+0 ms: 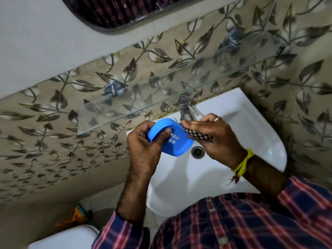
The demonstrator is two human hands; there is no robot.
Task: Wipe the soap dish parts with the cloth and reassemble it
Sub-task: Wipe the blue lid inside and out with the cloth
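Observation:
A blue plastic soap dish [172, 142] with small square drain holes is held over the white sink [251, 123]. My left hand [143, 146] grips its left end, thumb on the inner face. My right hand [215, 139] holds a checked black-and-white cloth [197, 135] pressed against the dish's right edge. Whether the dish is one part or two nested parts cannot be told.
A chrome tap [186, 108] stands just behind the hands. The drain [197, 151] lies below the dish. A glass shelf [161, 94] runs along the leaf-patterned wall above the sink. A mirror [116, 13] hangs at the top. A white toilet part [62, 238] sits at bottom left.

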